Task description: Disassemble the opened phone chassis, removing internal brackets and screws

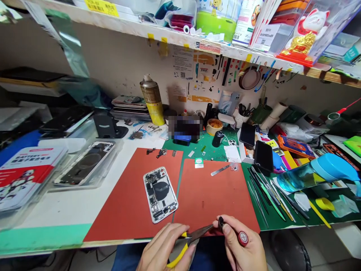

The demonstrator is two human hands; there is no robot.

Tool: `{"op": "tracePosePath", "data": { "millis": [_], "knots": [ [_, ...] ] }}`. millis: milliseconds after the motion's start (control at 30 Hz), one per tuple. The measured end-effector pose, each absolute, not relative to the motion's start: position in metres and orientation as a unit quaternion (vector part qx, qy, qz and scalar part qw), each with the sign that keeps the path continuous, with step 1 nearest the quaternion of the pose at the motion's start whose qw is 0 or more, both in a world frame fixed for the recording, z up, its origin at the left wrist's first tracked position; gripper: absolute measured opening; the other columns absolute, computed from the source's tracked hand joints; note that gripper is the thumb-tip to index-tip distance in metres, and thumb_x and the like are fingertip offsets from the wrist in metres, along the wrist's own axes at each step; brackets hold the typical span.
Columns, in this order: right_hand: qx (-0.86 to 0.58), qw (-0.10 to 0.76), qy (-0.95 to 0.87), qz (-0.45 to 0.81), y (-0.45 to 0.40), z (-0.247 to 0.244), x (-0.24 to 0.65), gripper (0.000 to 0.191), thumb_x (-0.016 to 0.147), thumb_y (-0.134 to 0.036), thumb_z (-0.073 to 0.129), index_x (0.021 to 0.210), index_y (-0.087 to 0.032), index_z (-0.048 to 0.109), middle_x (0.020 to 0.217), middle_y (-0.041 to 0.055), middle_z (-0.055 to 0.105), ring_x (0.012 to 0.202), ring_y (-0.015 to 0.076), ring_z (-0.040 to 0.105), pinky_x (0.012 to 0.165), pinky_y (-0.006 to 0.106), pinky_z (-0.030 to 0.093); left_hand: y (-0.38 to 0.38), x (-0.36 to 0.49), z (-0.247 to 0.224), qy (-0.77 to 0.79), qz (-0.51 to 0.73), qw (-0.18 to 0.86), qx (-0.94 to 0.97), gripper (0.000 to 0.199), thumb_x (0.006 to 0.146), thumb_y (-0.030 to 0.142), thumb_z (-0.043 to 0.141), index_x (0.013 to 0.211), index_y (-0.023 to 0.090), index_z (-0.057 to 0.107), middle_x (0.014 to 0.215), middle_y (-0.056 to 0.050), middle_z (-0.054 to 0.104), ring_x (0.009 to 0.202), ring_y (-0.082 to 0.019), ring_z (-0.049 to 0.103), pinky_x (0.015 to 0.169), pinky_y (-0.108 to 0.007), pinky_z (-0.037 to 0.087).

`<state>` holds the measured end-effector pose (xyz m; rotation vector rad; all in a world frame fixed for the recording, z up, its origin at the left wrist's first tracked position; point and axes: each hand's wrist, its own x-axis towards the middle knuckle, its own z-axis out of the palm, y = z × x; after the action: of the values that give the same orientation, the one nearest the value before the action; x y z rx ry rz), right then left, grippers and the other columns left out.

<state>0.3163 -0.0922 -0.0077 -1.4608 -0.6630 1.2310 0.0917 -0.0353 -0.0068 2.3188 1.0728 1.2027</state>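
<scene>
My left hand [169, 246] is wrapped round the yellow handles of needle-nose pliers [199, 234], whose jaws point right. In my right hand [242, 244], a small black part [220, 221] is pinched between thumb and fingertips, close to the plier tips; whether the jaws touch it I cannot tell. A screwdriver [243, 238], its red end cap marked with a cross, rests in the same hand, its shaft mostly hidden. Left of the pliers, an opened white phone housing [160, 194] lies on the red-brown mat [126, 210], inner parts facing up.
Metal tweezers [220, 170] and small parts [161, 153] lie along the mat's far side. Several tools [267, 192] and a blue water bottle [313, 173] are at the right. A boxed phone housing [87, 163] sits left. A loaded shelf [126, 22] overhangs the bench.
</scene>
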Motion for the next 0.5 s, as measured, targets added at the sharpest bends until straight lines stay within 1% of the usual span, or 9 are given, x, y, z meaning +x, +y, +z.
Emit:
{"op": "tracePosePath", "data": {
  "millis": [67,100,167,233,267,300,367,433,500],
  "knots": [
    [-0.631,0.524,-0.311,0.48,-0.093,-0.003,0.316,0.05,0.081,-0.067,0.083,0.102,-0.022,0.088,0.099,0.0167,0.082,0.036,0.0073,0.04,0.029,0.025,0.028,-0.035,0.095,-0.009,0.377,0.424,0.137,0.812,0.017,0.104,0.033,0.066,0.115,0.021,0.068,0.093,-0.006,0.08,0.077,-0.016,0.08,0.074,-0.017,0.063],
    [-0.641,0.521,-0.325,0.461,-0.093,0.0,0.314,0.045,0.083,-0.066,0.082,0.1,-0.024,0.089,0.099,0.0147,0.081,0.038,0.0093,0.045,0.029,0.025,0.031,-0.035,0.096,-0.01,0.38,0.423,0.135,0.811,0.017,0.104,0.033,0.066,0.115,0.021,0.068,0.094,-0.006,0.08,0.078,-0.017,0.08,0.076,-0.018,0.064],
    [-0.655,0.517,-0.345,0.43,-0.093,0.006,0.312,0.04,0.086,-0.065,0.08,0.098,-0.028,0.089,0.097,0.0126,0.08,0.049,0.0168,0.061,0.034,0.026,0.042,-0.037,0.097,-0.012,0.387,0.419,0.145,0.809,0.016,0.103,0.031,0.066,0.116,0.021,0.067,0.095,-0.006,0.079,0.078,-0.017,0.08,0.077,-0.019,0.064],
    [-0.657,0.519,-0.365,0.408,-0.092,0.01,0.31,0.038,0.087,-0.065,0.079,0.095,-0.03,0.089,0.095,0.0126,0.08,0.07,0.0257,0.074,0.048,0.029,0.058,-0.039,0.098,-0.014,0.388,0.415,0.153,0.808,0.017,0.102,0.027,0.066,0.117,0.021,0.066,0.096,-0.006,0.079,0.078,-0.017,0.079,0.077,-0.019,0.064],
    [-0.656,0.52,-0.376,0.398,-0.092,0.012,0.31,0.037,0.087,-0.065,0.079,0.094,-0.03,0.089,0.094,0.0128,0.08,0.079,0.0286,0.077,0.058,0.032,0.063,-0.039,0.098,-0.015,0.388,0.414,0.154,0.809,0.017,0.101,0.025,0.066,0.118,0.021,0.065,0.096,-0.006,0.078,0.079,-0.017,0.079,0.077,-0.019,0.064],
    [-0.655,0.52,-0.386,0.388,-0.091,0.012,0.31,0.037,0.086,-0.065,0.079,0.092,-0.029,0.089,0.094,0.0129,0.081,0.084,0.0301,0.078,0.068,0.035,0.066,-0.04,0.099,-0.014,0.387,0.414,0.155,0.809,0.017,0.101,0.023,0.065,0.118,0.021,0.065,0.096,-0.006,0.078,0.08,-0.016,0.079,0.076,-0.019,0.063],
    [-0.655,0.52,-0.402,0.373,-0.091,0.011,0.31,0.036,0.086,-0.064,0.08,0.091,-0.029,0.089,0.094,0.0127,0.082,0.087,0.0306,0.079,0.08,0.039,0.067,-0.039,0.1,-0.013,0.383,0.414,0.16,0.81,0.017,0.1,0.02,0.065,0.117,0.021,0.063,0.094,-0.005,0.076,0.08,-0.016,0.077,0.076,-0.019,0.062],
    [-0.654,0.52,-0.406,0.371,-0.091,0.01,0.311,0.035,0.086,-0.063,0.081,0.09,-0.029,0.089,0.093,0.0125,0.082,0.087,0.0307,0.079,0.082,0.039,0.067,-0.039,0.102,-0.011,0.38,0.416,0.172,0.808,0.016,0.099,0.018,0.064,0.115,0.02,0.062,0.09,-0.004,0.073,0.079,-0.016,0.075,0.075,-0.02,0.061],
    [-0.653,0.521,-0.397,0.379,-0.092,0.008,0.31,0.034,0.087,-0.062,0.08,0.091,-0.03,0.089,0.092,0.0122,0.082,0.083,0.0297,0.079,0.072,0.037,0.067,-0.038,0.103,-0.009,0.375,0.414,0.188,0.808,0.011,0.101,0.016,0.063,0.11,0.021,0.061,0.085,-0.002,0.07,0.074,-0.014,0.072,0.072,-0.021,0.059]
  ]
}}
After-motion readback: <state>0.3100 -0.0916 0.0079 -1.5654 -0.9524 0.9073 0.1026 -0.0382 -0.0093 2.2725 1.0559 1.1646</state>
